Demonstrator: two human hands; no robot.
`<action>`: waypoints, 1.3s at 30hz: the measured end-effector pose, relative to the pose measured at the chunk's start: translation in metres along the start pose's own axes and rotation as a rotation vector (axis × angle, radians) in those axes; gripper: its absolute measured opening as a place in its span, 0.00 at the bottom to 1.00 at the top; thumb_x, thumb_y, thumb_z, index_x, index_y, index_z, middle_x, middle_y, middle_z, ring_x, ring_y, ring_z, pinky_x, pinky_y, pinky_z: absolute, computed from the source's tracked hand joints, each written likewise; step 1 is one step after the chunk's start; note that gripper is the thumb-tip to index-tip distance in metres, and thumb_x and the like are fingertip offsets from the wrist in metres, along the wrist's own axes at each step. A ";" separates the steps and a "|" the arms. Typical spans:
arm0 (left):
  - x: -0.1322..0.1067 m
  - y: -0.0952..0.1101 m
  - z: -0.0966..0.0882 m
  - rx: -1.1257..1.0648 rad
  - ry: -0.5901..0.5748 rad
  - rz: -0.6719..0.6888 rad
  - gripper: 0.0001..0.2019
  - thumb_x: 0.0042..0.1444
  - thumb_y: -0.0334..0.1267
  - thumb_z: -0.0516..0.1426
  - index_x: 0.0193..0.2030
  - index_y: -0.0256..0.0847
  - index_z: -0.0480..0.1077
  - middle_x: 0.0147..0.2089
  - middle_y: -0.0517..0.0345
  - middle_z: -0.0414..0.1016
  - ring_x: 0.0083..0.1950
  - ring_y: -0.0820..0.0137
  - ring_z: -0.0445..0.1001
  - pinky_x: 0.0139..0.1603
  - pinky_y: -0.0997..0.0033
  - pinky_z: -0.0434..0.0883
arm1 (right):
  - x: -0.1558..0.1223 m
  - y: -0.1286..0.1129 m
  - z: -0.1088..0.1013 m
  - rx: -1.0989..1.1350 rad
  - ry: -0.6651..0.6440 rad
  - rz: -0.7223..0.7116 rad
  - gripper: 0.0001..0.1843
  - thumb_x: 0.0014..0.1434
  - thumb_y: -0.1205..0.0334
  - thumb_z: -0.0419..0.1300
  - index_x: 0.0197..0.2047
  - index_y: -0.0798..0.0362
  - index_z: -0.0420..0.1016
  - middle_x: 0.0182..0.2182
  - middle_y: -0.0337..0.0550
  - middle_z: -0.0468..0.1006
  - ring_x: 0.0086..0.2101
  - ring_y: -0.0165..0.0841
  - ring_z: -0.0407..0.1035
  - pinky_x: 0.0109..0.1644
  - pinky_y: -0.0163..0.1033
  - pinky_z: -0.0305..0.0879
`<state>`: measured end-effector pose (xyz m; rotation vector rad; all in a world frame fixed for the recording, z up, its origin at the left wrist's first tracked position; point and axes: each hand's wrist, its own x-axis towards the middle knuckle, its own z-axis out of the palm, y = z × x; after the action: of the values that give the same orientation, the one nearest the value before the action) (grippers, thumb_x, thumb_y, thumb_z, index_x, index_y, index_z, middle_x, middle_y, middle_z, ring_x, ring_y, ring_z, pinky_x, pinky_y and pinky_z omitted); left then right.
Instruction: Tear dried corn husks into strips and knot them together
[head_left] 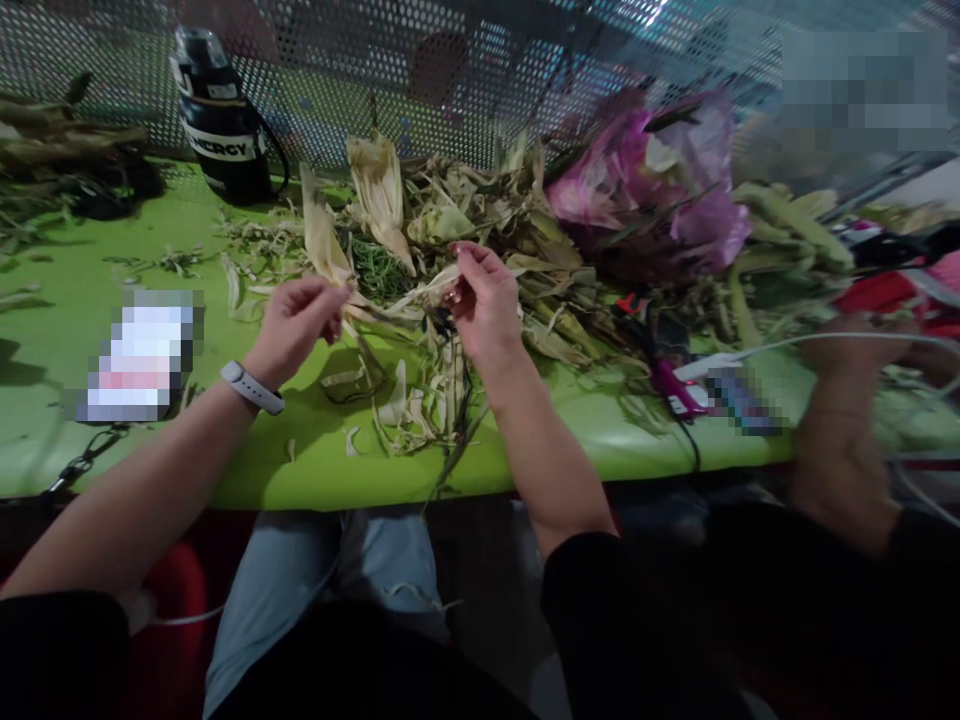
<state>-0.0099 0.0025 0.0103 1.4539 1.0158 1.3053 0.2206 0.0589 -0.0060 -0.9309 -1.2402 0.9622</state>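
Note:
My right hand (491,310) is closed in a pinch on a pale, dry corn husk strip (427,292), which runs leftward from the fingers. My left hand (296,325), with a white band (251,387) at its wrist, is closed with thumb and index finger together. Whatever lies in that pinch is too small to make out, though pale stalk pieces touch the fingertips. Behind both hands lie dried corn husks (379,195) and a small clump of green needle-like sprigs (377,268). Husk shreds (420,410) are scattered on the green tabletop (315,470) below.
A black bottle (221,130) stands at the back left. Nearer lies a blurred-out phone (142,355) on a strap. Rightward are a pink plastic bag (645,190), a magenta device (681,388) with a white cable, another phone (746,400) and a co-worker's arm (844,430). Perforated metal rises behind.

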 end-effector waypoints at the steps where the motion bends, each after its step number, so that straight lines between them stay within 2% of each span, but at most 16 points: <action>1: -0.004 0.002 0.003 0.071 -0.146 -0.005 0.14 0.54 0.47 0.62 0.22 0.42 0.71 0.22 0.60 0.70 0.24 0.74 0.65 0.29 0.69 0.62 | 0.003 0.000 -0.004 0.001 -0.001 -0.012 0.21 0.56 0.40 0.61 0.46 0.45 0.73 0.25 0.34 0.70 0.24 0.27 0.65 0.31 0.36 0.67; 3: -0.011 0.004 0.009 0.238 -0.451 0.060 0.09 0.49 0.45 0.66 0.29 0.42 0.77 0.31 0.55 0.76 0.33 0.69 0.71 0.37 0.68 0.67 | 0.007 0.002 -0.011 0.000 0.006 -0.023 0.22 0.58 0.40 0.59 0.48 0.45 0.73 0.25 0.34 0.71 0.24 0.26 0.66 0.31 0.36 0.68; 5: -0.016 0.002 0.013 0.374 -0.727 0.134 0.13 0.43 0.43 0.68 0.37 0.43 0.79 0.39 0.52 0.78 0.38 0.65 0.74 0.43 0.66 0.68 | 0.010 0.004 -0.015 0.014 0.023 -0.015 0.21 0.58 0.41 0.59 0.48 0.45 0.74 0.25 0.34 0.71 0.23 0.25 0.66 0.31 0.35 0.68; 7: -0.016 -0.001 0.015 0.448 -0.860 0.179 0.12 0.43 0.40 0.68 0.37 0.44 0.80 0.42 0.51 0.78 0.40 0.64 0.74 0.45 0.65 0.68 | 0.011 0.004 -0.015 0.040 0.038 0.005 0.20 0.58 0.43 0.60 0.48 0.45 0.74 0.24 0.33 0.70 0.22 0.24 0.64 0.31 0.34 0.68; 8: -0.015 -0.001 0.014 0.440 -0.867 0.176 0.07 0.46 0.40 0.67 0.33 0.43 0.79 0.39 0.52 0.77 0.39 0.65 0.74 0.44 0.66 0.69 | 0.011 0.003 -0.014 0.051 0.039 0.018 0.19 0.58 0.44 0.61 0.48 0.45 0.75 0.24 0.32 0.69 0.22 0.24 0.64 0.30 0.34 0.68; 12: -0.007 0.011 0.002 0.198 -0.618 -0.016 0.08 0.47 0.41 0.67 0.30 0.41 0.77 0.32 0.55 0.78 0.34 0.68 0.76 0.38 0.69 0.70 | 0.005 -0.007 -0.009 0.063 -0.010 0.087 0.17 0.58 0.45 0.61 0.45 0.46 0.75 0.22 0.32 0.66 0.20 0.23 0.62 0.28 0.32 0.66; 14: -0.003 0.018 -0.005 -0.082 -0.368 -0.063 0.08 0.49 0.41 0.66 0.32 0.41 0.74 0.32 0.57 0.78 0.33 0.70 0.77 0.36 0.72 0.71 | 0.001 -0.011 -0.006 0.058 -0.065 0.122 0.16 0.57 0.46 0.62 0.42 0.48 0.75 0.21 0.31 0.65 0.20 0.23 0.60 0.26 0.32 0.63; 16: 0.001 0.023 -0.011 -0.324 -0.185 -0.122 0.08 0.52 0.41 0.64 0.33 0.42 0.70 0.31 0.59 0.77 0.34 0.71 0.78 0.31 0.76 0.70 | -0.003 -0.012 -0.003 0.006 -0.164 0.155 0.15 0.55 0.47 0.64 0.39 0.49 0.75 0.20 0.31 0.65 0.19 0.23 0.58 0.24 0.31 0.59; 18: 0.005 0.022 -0.013 -0.468 -0.085 -0.192 0.09 0.53 0.40 0.63 0.33 0.42 0.67 0.29 0.61 0.77 0.34 0.71 0.79 0.27 0.79 0.68 | -0.007 -0.011 0.001 -0.155 -0.288 0.153 0.14 0.52 0.49 0.66 0.34 0.51 0.76 0.19 0.32 0.66 0.20 0.24 0.57 0.24 0.32 0.58; 21: 0.006 0.018 -0.012 -0.497 -0.046 -0.252 0.09 0.52 0.38 0.63 0.33 0.42 0.66 0.30 0.61 0.78 0.34 0.71 0.80 0.27 0.78 0.69 | -0.017 -0.014 0.012 -0.449 -0.263 -0.029 0.15 0.52 0.48 0.67 0.27 0.52 0.76 0.22 0.35 0.70 0.25 0.26 0.61 0.32 0.35 0.63; 23: 0.005 0.015 -0.008 -0.460 -0.065 -0.260 0.09 0.51 0.38 0.63 0.33 0.42 0.66 0.30 0.59 0.79 0.35 0.70 0.80 0.30 0.76 0.71 | -0.027 -0.021 0.022 -0.426 -0.207 -0.151 0.18 0.57 0.44 0.62 0.30 0.51 0.77 0.31 0.40 0.75 0.34 0.30 0.68 0.42 0.38 0.68; 26: 0.001 0.014 -0.003 -0.376 -0.106 -0.231 0.10 0.51 0.39 0.64 0.34 0.40 0.68 0.31 0.59 0.79 0.34 0.70 0.80 0.32 0.74 0.73 | -0.041 -0.032 0.037 -0.156 -0.443 0.012 0.25 0.61 0.37 0.54 0.45 0.48 0.77 0.39 0.42 0.79 0.42 0.33 0.72 0.49 0.42 0.71; 28: -0.001 0.014 0.000 -0.307 -0.098 -0.181 0.12 0.49 0.40 0.66 0.34 0.39 0.68 0.31 0.58 0.79 0.32 0.71 0.79 0.31 0.74 0.73 | -0.046 -0.034 0.043 -0.052 -0.510 0.103 0.25 0.55 0.37 0.61 0.44 0.49 0.77 0.37 0.40 0.80 0.39 0.32 0.73 0.47 0.41 0.72; 32: 0.000 0.013 -0.001 -0.233 -0.018 -0.141 0.13 0.46 0.41 0.69 0.32 0.39 0.70 0.28 0.59 0.78 0.27 0.75 0.75 0.29 0.75 0.71 | -0.045 -0.030 0.041 0.013 -0.421 0.165 0.20 0.48 0.43 0.69 0.33 0.51 0.76 0.27 0.35 0.76 0.27 0.25 0.68 0.34 0.33 0.69; 36: 0.005 0.011 -0.007 -0.289 0.074 -0.171 0.13 0.46 0.43 0.68 0.31 0.41 0.71 0.28 0.62 0.77 0.30 0.75 0.76 0.30 0.75 0.70 | -0.038 -0.029 0.032 0.088 -0.430 0.234 0.17 0.49 0.48 0.70 0.33 0.52 0.75 0.27 0.35 0.77 0.28 0.26 0.70 0.36 0.33 0.70; 39: 0.009 0.010 -0.013 -0.362 0.114 -0.209 0.13 0.47 0.45 0.68 0.29 0.43 0.70 0.29 0.66 0.77 0.34 0.76 0.76 0.31 0.75 0.68 | -0.033 -0.029 0.029 0.070 -0.378 0.201 0.15 0.50 0.50 0.69 0.33 0.52 0.75 0.23 0.33 0.74 0.25 0.25 0.68 0.35 0.34 0.69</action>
<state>-0.0223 0.0096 0.0229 0.9841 0.9199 1.3479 0.1912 0.0194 0.0131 -0.8531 -1.4340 1.3792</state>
